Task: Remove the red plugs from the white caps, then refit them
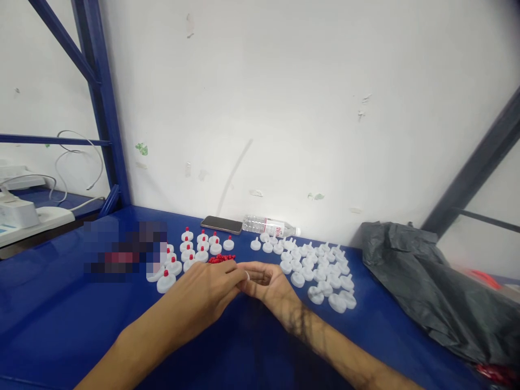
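My left hand [209, 286] and my right hand [268, 281] meet at the fingertips over the blue table. Between them a small bit of a white piece [246, 276] shows; the fingers hide the rest. Just behind my left hand lies a pile of small red caps [222, 258]. White round nozzle lids with red tips [166, 281] stand in rows to the left. To the right of my hands spread several white nozzle lids without red tips [298, 279], most of them upright.
A phone [221, 224] and a clear plastic bottle [270, 225] lie along the wall. At the right is a dark plastic bag [430, 287]. Power strips with cables [36, 219] sit at the far left, beside a blue metal frame [106, 108]. A blurred patch covers the table's left part.
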Demonstrator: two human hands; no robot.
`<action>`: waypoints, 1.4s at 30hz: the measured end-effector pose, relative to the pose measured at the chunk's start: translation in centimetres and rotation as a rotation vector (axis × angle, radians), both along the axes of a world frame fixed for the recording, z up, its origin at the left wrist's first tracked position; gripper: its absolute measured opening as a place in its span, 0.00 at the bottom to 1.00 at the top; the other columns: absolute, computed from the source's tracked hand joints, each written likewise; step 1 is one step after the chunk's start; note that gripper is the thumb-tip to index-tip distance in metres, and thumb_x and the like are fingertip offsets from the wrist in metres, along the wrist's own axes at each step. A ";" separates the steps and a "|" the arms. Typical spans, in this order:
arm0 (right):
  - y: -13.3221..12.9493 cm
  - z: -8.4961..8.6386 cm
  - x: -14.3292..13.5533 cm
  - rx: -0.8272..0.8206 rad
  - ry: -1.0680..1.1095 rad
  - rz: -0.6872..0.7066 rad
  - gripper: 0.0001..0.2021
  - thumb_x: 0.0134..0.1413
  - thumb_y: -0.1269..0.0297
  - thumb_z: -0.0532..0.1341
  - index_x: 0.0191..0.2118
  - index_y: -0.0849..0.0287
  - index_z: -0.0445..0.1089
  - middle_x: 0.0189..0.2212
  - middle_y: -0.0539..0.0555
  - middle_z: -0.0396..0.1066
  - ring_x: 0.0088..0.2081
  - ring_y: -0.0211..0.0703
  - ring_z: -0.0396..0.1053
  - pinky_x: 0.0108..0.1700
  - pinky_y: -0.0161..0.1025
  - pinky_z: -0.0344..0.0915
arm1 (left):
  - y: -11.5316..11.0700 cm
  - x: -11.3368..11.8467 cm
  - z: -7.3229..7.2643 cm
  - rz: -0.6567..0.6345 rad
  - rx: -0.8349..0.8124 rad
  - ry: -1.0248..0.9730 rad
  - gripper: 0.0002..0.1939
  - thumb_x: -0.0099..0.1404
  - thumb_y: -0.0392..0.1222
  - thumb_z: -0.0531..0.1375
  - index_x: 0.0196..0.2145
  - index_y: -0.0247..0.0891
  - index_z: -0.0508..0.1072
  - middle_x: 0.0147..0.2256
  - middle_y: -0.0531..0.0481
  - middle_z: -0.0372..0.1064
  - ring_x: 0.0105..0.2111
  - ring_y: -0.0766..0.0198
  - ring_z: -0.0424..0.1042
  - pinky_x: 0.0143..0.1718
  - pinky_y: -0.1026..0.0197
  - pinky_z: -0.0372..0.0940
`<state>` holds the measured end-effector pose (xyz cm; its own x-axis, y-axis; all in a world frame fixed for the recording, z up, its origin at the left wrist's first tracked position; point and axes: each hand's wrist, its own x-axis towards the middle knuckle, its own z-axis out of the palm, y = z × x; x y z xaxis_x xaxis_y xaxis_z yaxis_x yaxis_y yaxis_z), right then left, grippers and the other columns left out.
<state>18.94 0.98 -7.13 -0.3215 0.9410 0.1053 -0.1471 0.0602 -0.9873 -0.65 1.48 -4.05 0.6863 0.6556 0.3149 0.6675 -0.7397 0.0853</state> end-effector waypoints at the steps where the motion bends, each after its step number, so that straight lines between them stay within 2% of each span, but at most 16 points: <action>1: 0.1 -0.1 0.0 0.002 -0.005 -0.010 0.26 0.40 0.49 0.79 0.45 0.57 0.80 0.37 0.54 0.81 0.42 0.51 0.78 0.53 0.49 0.69 | 0.0 0.0 -0.1 -0.004 0.002 0.002 0.11 0.74 0.36 0.51 0.42 0.44 0.73 0.41 0.49 0.78 0.35 0.58 0.77 0.32 0.58 0.63; 6: 0.1 -0.3 -0.1 -0.036 0.025 0.025 0.29 0.41 0.49 0.79 0.49 0.56 0.77 0.33 0.51 0.80 0.38 0.47 0.78 0.49 0.44 0.69 | 0.0 0.1 -0.3 0.020 0.026 0.016 0.09 0.73 0.36 0.52 0.41 0.43 0.72 0.39 0.48 0.76 0.32 0.59 0.75 0.31 0.58 0.61; 8: 0.1 -0.3 -0.1 -0.024 0.037 0.037 0.29 0.46 0.49 0.77 0.53 0.54 0.74 0.35 0.51 0.80 0.40 0.46 0.78 0.49 0.43 0.68 | 0.2 -0.2 0.2 0.054 0.059 0.015 0.09 0.73 0.38 0.53 0.41 0.43 0.73 0.38 0.48 0.76 0.31 0.58 0.75 0.30 0.58 0.60; 10: 0.1 -0.4 -0.1 0.009 0.044 0.031 0.27 0.52 0.47 0.73 0.54 0.54 0.73 0.40 0.53 0.80 0.44 0.46 0.77 0.50 0.43 0.68 | 0.3 -1.1 1.3 0.118 0.118 -0.002 0.11 0.73 0.39 0.51 0.43 0.44 0.74 0.40 0.49 0.76 0.34 0.57 0.76 0.32 0.58 0.61; 13: 0.2 -0.8 0.1 0.032 0.046 0.021 0.24 0.58 0.45 0.69 0.54 0.54 0.72 0.47 0.56 0.79 0.45 0.45 0.76 0.47 0.42 0.69 | 0.5 -3.6 3.8 0.327 0.201 -0.046 0.15 0.74 0.41 0.50 0.48 0.43 0.75 0.44 0.47 0.77 0.40 0.56 0.76 0.38 0.58 0.63; 16: 0.3 -1.0 0.1 0.047 0.027 0.016 0.22 0.59 0.46 0.68 0.51 0.55 0.73 0.47 0.57 0.78 0.41 0.43 0.76 0.44 0.40 0.69 | 0.4 -6.8 6.0 0.623 0.112 0.027 0.16 0.73 0.44 0.50 0.47 0.42 0.77 0.41 0.48 0.79 0.37 0.54 0.76 0.35 0.59 0.60; 19: 0.3 -1.0 0.0 0.064 0.012 0.003 0.20 0.59 0.47 0.68 0.50 0.55 0.73 0.45 0.56 0.78 0.39 0.42 0.75 0.41 0.39 0.69 | 0.5 -9.6 6.7 0.833 0.063 0.129 0.19 0.72 0.45 0.48 0.44 0.42 0.79 0.38 0.46 0.79 0.34 0.53 0.74 0.34 0.60 0.57; 21: 0.3 -1.0 0.0 0.067 0.011 -0.001 0.19 0.59 0.48 0.68 0.49 0.55 0.74 0.44 0.55 0.78 0.38 0.42 0.74 0.40 0.38 0.68 | 0.9 -10.8 6.2 0.859 0.047 0.165 0.20 0.72 0.45 0.47 0.44 0.42 0.79 0.38 0.46 0.78 0.34 0.54 0.73 0.33 0.61 0.56; 23: 0.3 -1.0 0.0 0.065 0.011 -0.006 0.19 0.59 0.49 0.69 0.49 0.56 0.74 0.42 0.55 0.78 0.37 0.41 0.74 0.39 0.38 0.68 | 1.4 -11.5 5.3 0.832 0.042 0.172 0.20 0.71 0.44 0.47 0.43 0.42 0.79 0.37 0.46 0.78 0.34 0.56 0.72 0.33 0.62 0.55; 26: 0.3 -1.0 0.0 0.065 0.008 -0.012 0.18 0.59 0.49 0.68 0.48 0.56 0.74 0.42 0.55 0.77 0.37 0.41 0.74 0.39 0.37 0.68 | 2.2 -11.8 4.0 0.811 0.004 0.185 0.19 0.70 0.40 0.47 0.38 0.42 0.79 0.35 0.46 0.77 0.31 0.58 0.71 0.32 0.63 0.53; 29: 0.3 -0.9 -0.1 0.070 0.005 -0.015 0.18 0.59 0.49 0.68 0.47 0.56 0.74 0.41 0.54 0.77 0.36 0.40 0.74 0.38 0.37 0.68 | 2.9 -11.7 3.2 0.774 -0.004 0.177 0.19 0.70 0.40 0.47 0.37 0.42 0.79 0.35 0.46 0.77 0.31 0.59 0.71 0.32 0.63 0.53; 38: 0.3 -0.9 -0.1 0.080 -0.002 -0.046 0.18 0.57 0.48 0.69 0.45 0.56 0.74 0.39 0.53 0.76 0.33 0.39 0.73 0.35 0.36 0.67 | 2.8 -11.7 3.4 0.792 0.035 0.172 0.20 0.73 0.42 0.45 0.40 0.41 0.78 0.36 0.46 0.77 0.33 0.58 0.73 0.34 0.62 0.57; 42: 0.4 -1.0 -0.2 0.085 -0.011 -0.038 0.16 0.59 0.49 0.68 0.44 0.56 0.74 0.39 0.53 0.76 0.33 0.38 0.73 0.35 0.36 0.67 | 2.8 -11.2 3.4 0.795 -0.058 0.169 0.19 0.71 0.40 0.46 0.40 0.43 0.78 0.36 0.49 0.76 0.33 0.59 0.73 0.37 0.62 0.60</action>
<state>18.79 1.39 -8.17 -0.2877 0.9402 0.1823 -0.1323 0.1496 -0.9799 -11.86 4.29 -0.66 0.0441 0.9789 0.1994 0.9985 -0.0368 -0.0402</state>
